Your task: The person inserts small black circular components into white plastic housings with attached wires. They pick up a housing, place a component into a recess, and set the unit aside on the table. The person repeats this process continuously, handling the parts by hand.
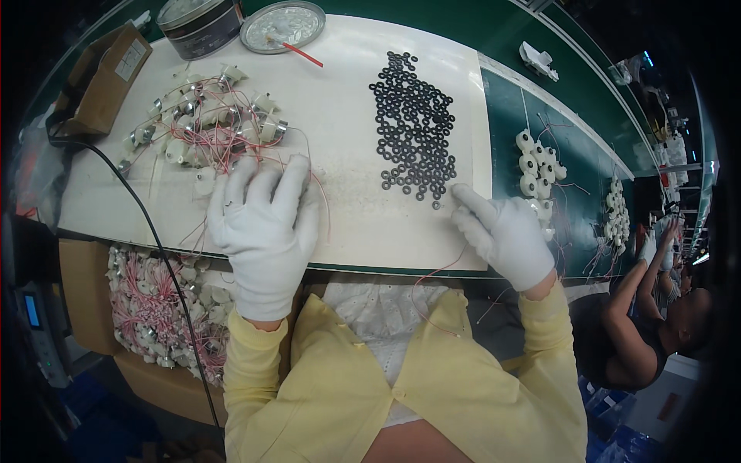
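Note:
My left hand [266, 231], in a white glove, has its fingers stretched out and spread at the near edge of a heap of small motors [193, 116] with white plastic parts and pink wires. My right hand [505, 235], gloved too, is closed beside the near right end of a patch of black ring-shaped washers [417, 123]. A thin pink wire [417, 289] trails from its fingers over the table edge. Whatever it grips is hidden by the glove.
A cardboard box [166, 309] full of wired parts sits below the table at left. Behind are an open can [199, 31], its lid [270, 27] with a red stick, and a small carton [104, 77]. Assembled white pieces [536, 166] lie right. A co-worker [633, 332] sits beyond.

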Tool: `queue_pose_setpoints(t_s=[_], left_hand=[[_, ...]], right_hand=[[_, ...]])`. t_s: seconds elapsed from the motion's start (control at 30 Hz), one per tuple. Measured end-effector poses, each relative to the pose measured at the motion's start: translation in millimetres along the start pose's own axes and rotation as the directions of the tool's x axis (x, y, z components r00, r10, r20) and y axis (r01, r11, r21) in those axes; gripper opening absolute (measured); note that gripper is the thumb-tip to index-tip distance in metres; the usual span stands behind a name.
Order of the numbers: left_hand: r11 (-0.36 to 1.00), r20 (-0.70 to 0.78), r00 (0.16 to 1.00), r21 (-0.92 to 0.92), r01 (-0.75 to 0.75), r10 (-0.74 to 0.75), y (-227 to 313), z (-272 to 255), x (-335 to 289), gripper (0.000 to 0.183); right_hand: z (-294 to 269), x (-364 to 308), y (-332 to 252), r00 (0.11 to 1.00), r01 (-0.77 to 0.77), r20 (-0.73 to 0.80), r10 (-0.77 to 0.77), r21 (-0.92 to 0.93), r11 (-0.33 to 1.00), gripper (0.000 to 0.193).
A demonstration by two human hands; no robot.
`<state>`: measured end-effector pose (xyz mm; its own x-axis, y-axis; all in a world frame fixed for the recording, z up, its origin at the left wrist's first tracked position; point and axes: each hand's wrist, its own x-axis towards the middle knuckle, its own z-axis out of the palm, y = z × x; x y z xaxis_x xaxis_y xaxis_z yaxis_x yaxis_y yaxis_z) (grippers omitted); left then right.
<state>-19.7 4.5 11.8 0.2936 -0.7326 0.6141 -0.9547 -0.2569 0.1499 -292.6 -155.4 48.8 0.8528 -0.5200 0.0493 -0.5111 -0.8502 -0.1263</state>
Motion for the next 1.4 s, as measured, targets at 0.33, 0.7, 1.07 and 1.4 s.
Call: queue_pose_setpoints(t_s=[0.33,0.7,1.07,1.4], left_hand=[[0.995,0.008,1.0,-0.103,-0.008,0.009,7.4,6.5,-4.4,0.027],[0.996,0.039,0.997,-0.064,0.066,-0.063,7.8,9.7,-9.5,0.041],[0.997,0.046,0.999,-0.072,0.031,-0.028,5.3,2.7,-3.3,0.042],[0.994,0.044,0.999,-0.105,-0.017,0.022,1.4,8.8,-1.2,0.04]], right_hand=[[16.5,0.0,1.2,0.963,-0.245,0.123,0.239,0.767,0.593,0.028],[10.6,14.1,-2.2,0.995,-0.096,0.031,0.095,0.563,0.821,0.03],[-12.6,7.4,-18.6,0.995,0.098,0.001,-0.098,-0.074,0.992,0.031],[-5.6,-3.5,-30.6,0.888,-0.439,0.053,0.457,0.397,0.806,0.025]])
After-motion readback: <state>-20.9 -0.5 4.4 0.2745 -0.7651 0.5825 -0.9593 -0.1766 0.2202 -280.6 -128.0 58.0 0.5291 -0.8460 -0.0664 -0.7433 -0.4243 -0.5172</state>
